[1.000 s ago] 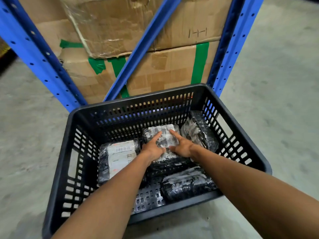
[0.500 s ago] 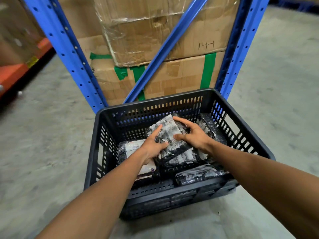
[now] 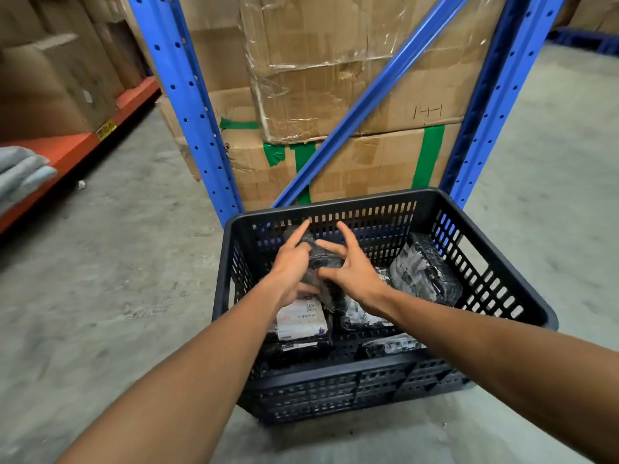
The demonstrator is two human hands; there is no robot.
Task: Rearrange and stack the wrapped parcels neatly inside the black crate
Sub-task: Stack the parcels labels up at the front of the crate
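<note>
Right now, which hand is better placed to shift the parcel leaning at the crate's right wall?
Probably the right hand: it is nearer the leaning parcel, with open crate space between. The left hand would have to cross over, and both hands are on the dark parcel.

both bare forearms reach forward side by side. the left hand [image 3: 290, 269] curls its fingers, index extended. the right hand [image 3: 351, 270] spreads its fingers, thumb toward the left hand.
</note>
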